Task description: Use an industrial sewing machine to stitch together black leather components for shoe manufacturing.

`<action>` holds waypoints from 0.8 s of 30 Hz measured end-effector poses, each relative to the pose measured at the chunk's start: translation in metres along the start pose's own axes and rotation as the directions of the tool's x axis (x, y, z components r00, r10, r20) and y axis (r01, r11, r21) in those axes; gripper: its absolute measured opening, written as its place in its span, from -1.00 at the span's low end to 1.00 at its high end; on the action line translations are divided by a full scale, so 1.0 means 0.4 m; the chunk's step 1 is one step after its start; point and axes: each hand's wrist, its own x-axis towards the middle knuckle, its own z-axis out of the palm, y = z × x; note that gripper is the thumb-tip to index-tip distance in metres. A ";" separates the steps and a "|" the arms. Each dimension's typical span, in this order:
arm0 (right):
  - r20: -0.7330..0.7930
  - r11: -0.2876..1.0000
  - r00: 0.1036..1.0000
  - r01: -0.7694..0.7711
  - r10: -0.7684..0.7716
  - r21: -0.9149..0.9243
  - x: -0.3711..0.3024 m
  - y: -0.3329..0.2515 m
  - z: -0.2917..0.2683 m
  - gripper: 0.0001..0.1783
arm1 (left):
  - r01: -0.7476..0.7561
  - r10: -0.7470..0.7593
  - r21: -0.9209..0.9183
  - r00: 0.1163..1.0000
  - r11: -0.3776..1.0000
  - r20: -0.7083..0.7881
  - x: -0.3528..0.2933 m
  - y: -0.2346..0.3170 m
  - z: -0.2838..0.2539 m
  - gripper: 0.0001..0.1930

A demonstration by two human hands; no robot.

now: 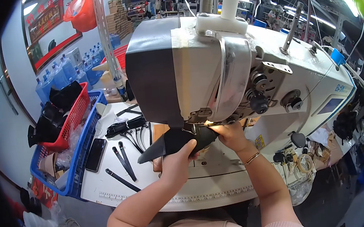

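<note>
A black leather piece (173, 141) with a pointed end lies under the head of a white sewing machine (197, 68). My left hand (178, 161) is closed on its near edge, the thumb on top and the other fingers mostly hidden. At the right end of the same piece, my right hand (231, 135) grips it close beside the lit presser foot (196, 129). The machine head partly covers those fingertips. To the left on the white table (96, 181) lie several black straps (123, 163) and a bundle of black strips (125, 126).
A dark phone (95, 155) rests beside a blue basket (67, 175). On that basket sits a red basket (75, 110) holding black leather pieces. Tape rolls (305, 163) and small black parts (284, 156) crowd the table's right side. A measuring strip (207, 196) follows the front edge.
</note>
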 end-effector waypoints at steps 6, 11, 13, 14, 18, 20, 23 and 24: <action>0.043 0.994 0.994 -0.105 0.103 0.029 -0.021 0.004 0.022 -0.53 | -0.153 0.153 -0.093 0.988 0.984 -0.014 -0.012 -0.021 0.018 -0.76; -0.036 0.999 0.999 -0.038 0.039 0.031 -0.022 -0.010 0.015 -0.56 | -0.157 0.160 -0.160 0.987 0.974 0.007 -0.005 -0.033 0.007 -0.77; -0.054 0.999 0.998 -0.015 0.017 0.035 -0.008 -0.021 0.014 -0.56 | -0.125 0.135 -0.209 0.990 0.970 0.030 0.006 -0.045 -0.005 -0.74; -0.073 0.999 0.997 0.004 -0.001 0.036 -0.002 -0.025 0.013 -0.56 | -0.128 0.136 -0.211 0.990 0.969 0.026 0.006 -0.049 -0.007 -0.74; 0.001 0.999 1.000 0.022 -0.022 0.039 -0.008 -0.024 0.002 -0.42 | -0.123 0.137 -0.244 0.990 0.962 0.040 0.000 -0.054 -0.005 -0.78; 0.000 0.999 1.000 0.011 -0.011 0.052 -0.006 -0.025 -0.001 -0.42 | -0.122 0.133 -0.254 0.991 0.960 0.028 -0.002 -0.053 0.000 -0.78; 0.020 1.000 1.000 0.000 0.000 0.020 -0.013 -0.023 0.006 -0.45 | -0.128 0.139 -0.271 0.990 0.954 0.021 -0.002 -0.053 0.001 -0.77; 0.022 1.000 1.000 0.007 -0.007 0.027 -0.010 -0.027 0.004 -0.45 | -0.131 0.142 -0.273 0.990 0.953 0.022 0.003 -0.059 -0.002 -0.77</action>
